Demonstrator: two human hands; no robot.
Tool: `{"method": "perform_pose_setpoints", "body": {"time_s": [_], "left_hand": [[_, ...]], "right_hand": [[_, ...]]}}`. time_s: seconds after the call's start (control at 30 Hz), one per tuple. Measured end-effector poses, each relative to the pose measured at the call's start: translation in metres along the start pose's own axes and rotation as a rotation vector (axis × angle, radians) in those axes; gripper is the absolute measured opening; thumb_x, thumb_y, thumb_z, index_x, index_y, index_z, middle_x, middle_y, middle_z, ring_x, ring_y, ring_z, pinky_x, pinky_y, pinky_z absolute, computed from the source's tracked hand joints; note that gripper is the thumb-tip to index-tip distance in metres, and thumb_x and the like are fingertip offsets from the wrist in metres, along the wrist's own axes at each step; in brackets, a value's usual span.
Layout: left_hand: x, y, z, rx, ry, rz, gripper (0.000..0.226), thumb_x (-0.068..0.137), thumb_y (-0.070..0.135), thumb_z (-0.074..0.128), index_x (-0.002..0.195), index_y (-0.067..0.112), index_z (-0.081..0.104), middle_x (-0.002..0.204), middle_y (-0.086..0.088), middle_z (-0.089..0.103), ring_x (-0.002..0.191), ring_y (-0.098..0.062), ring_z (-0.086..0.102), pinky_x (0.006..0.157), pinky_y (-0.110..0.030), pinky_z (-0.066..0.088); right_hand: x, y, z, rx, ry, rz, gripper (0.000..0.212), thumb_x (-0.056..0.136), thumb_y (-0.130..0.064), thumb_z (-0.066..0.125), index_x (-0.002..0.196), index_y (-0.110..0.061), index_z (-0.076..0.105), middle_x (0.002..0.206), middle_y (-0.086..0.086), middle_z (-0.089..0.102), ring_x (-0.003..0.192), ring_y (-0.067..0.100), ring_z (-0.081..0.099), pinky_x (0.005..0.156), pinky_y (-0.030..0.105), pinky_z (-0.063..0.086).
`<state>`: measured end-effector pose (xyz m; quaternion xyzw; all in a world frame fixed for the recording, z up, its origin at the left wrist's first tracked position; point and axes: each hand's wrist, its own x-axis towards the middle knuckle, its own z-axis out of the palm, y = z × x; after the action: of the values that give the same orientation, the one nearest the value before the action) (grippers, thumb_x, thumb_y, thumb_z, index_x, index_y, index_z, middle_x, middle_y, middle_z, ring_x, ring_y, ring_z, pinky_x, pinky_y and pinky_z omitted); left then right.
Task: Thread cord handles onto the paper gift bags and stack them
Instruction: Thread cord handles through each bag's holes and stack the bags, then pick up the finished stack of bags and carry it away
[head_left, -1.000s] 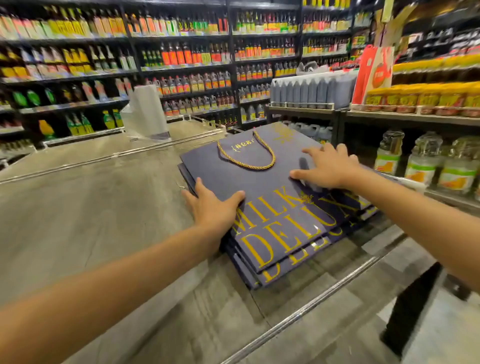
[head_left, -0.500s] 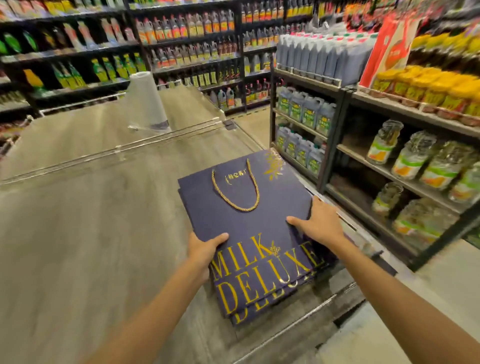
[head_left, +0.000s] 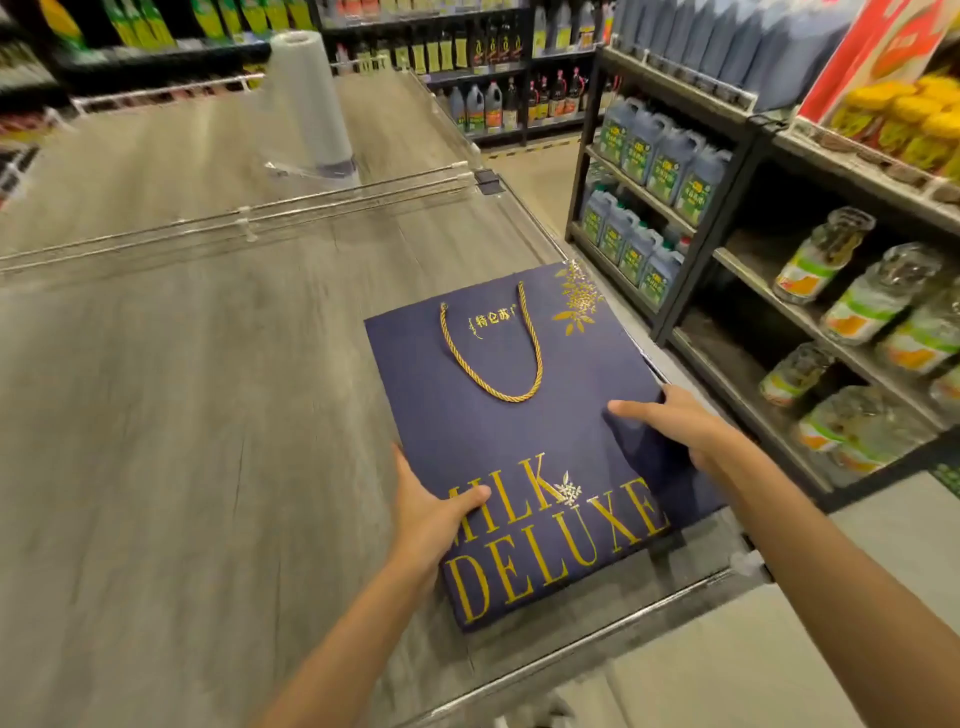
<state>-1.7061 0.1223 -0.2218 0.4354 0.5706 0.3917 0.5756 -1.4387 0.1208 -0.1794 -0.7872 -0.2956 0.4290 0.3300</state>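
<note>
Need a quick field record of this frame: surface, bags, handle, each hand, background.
surface: grey wood-grain table with a metal edge rail
bags: navy paper gift bag lying flat near the table's right edge, gold "MILK DELUXE" print; bags underneath not visible
handle: gold cord handle threaded, lying looped on the bag face
left hand: gripping the bag's left edge, thumb on top
right hand: gripping the right edge, thumb on top
background: plastic bag roll on the table; store shelves with bottles and jars
</note>
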Motion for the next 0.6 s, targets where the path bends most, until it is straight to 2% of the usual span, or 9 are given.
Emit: {"method": "perform_pose_setpoints", "body": {"time_s": [0.07, 0.1, 0.17, 0.23, 0.3, 0.43, 0.5, 0.57, 0.6], "left_hand": [[-0.004, -0.001, -0.005, 0.017, -0.012, -0.032, 0.105, 0.052, 0.005, 0.087, 0.139, 0.027, 0.031, 0.129, 0.004, 0.058, 0.112, -0.017, 0.06, 0.096, -0.042, 0.049], [-0.005, 0.001, -0.007, 0.009, 0.004, -0.058, 0.101, 0.053, 0.007, 0.087, 0.137, 0.026, 0.035, 0.126, 0.003, 0.06, 0.109, -0.018, 0.062, 0.092, -0.042, 0.051], [-0.003, 0.01, -0.007, -0.07, 0.057, -0.131, 0.077, 0.065, 0.006, 0.082, 0.131, 0.019, 0.045, 0.119, -0.004, 0.065, 0.098, -0.021, 0.067, 0.082, -0.039, 0.055], [0.003, 0.019, -0.004, -0.153, 0.094, -0.216, 0.057, 0.073, 0.009, 0.077, 0.124, 0.014, 0.052, 0.112, -0.009, 0.068, 0.093, -0.026, 0.068, 0.08, -0.041, 0.056], [0.007, 0.026, 0.0, -0.135, 0.136, -0.249, 0.053, 0.072, 0.012, 0.078, 0.12, 0.013, 0.055, 0.109, -0.009, 0.069, 0.092, -0.028, 0.068, 0.083, -0.044, 0.055], [0.012, 0.039, 0.009, -0.13, 0.233, -0.286, 0.047, 0.071, 0.01, 0.078, 0.114, 0.011, 0.058, 0.104, -0.01, 0.069, 0.086, -0.028, 0.067, 0.076, -0.042, 0.056], [0.018, 0.048, 0.008, -0.085, 0.237, -0.314, 0.046, 0.069, 0.013, 0.08, 0.11, 0.011, 0.06, 0.101, -0.009, 0.069, 0.089, -0.029, 0.067, 0.08, -0.043, 0.055], [0.023, 0.056, 0.005, -0.03, 0.226, -0.351, 0.035, 0.07, 0.016, 0.08, 0.1, 0.011, 0.063, 0.09, -0.007, 0.07, 0.081, -0.025, 0.066, 0.078, -0.038, 0.055], [0.024, 0.06, 0.003, -0.017, 0.209, -0.383, 0.027, 0.071, 0.017, 0.079, 0.093, 0.01, 0.063, 0.082, -0.006, 0.07, 0.073, -0.023, 0.066, 0.071, -0.034, 0.055]], "right_hand": [[-0.003, 0.004, -0.005, 0.027, -0.024, -0.008, 0.033, 0.078, -0.024, 0.075, 0.104, -0.011, 0.06, 0.094, 0.001, 0.066, 0.08, 0.016, 0.061, 0.064, 0.024, 0.045], [-0.003, 0.007, -0.006, 0.037, -0.045, -0.011, 0.028, 0.081, -0.021, 0.072, 0.103, -0.012, 0.058, 0.09, -0.001, 0.064, 0.076, 0.012, 0.059, 0.059, 0.021, 0.042], [0.002, 0.009, -0.007, 0.062, -0.076, -0.033, 0.029, 0.083, -0.021, 0.07, 0.105, -0.009, 0.056, 0.094, 0.002, 0.063, 0.077, 0.014, 0.059, 0.059, 0.021, 0.041], [0.011, 0.009, -0.005, 0.08, -0.08, 0.0, 0.043, 0.082, -0.028, 0.07, 0.113, -0.002, 0.053, 0.105, 0.011, 0.061, 0.09, 0.025, 0.057, 0.069, 0.027, 0.042], [0.017, 0.006, -0.005, 0.11, -0.09, 0.041, 0.052, 0.083, -0.033, 0.068, 0.116, 0.002, 0.049, 0.106, 0.013, 0.056, 0.094, 0.028, 0.051, 0.075, 0.031, 0.037], [0.029, 0.009, -0.009, 0.157, -0.145, 0.079, 0.058, 0.08, -0.033, 0.07, 0.12, 0.002, 0.047, 0.112, 0.009, 0.055, 0.098, 0.028, 0.051, 0.079, 0.031, 0.037], [0.031, 0.006, -0.01, 0.162, -0.164, 0.093, 0.059, 0.078, -0.033, 0.072, 0.121, 0.001, 0.049, 0.111, 0.011, 0.057, 0.099, 0.03, 0.053, 0.081, 0.032, 0.04], [0.033, 0.002, -0.012, 0.187, -0.232, 0.131, 0.05, 0.076, -0.032, 0.074, 0.113, -0.002, 0.057, 0.101, 0.013, 0.065, 0.09, 0.031, 0.061, 0.075, 0.032, 0.047], [0.029, -0.001, -0.014, 0.199, -0.289, 0.151, 0.041, 0.076, -0.03, 0.074, 0.106, -0.005, 0.062, 0.092, 0.012, 0.068, 0.082, 0.028, 0.064, 0.067, 0.03, 0.049]]}}
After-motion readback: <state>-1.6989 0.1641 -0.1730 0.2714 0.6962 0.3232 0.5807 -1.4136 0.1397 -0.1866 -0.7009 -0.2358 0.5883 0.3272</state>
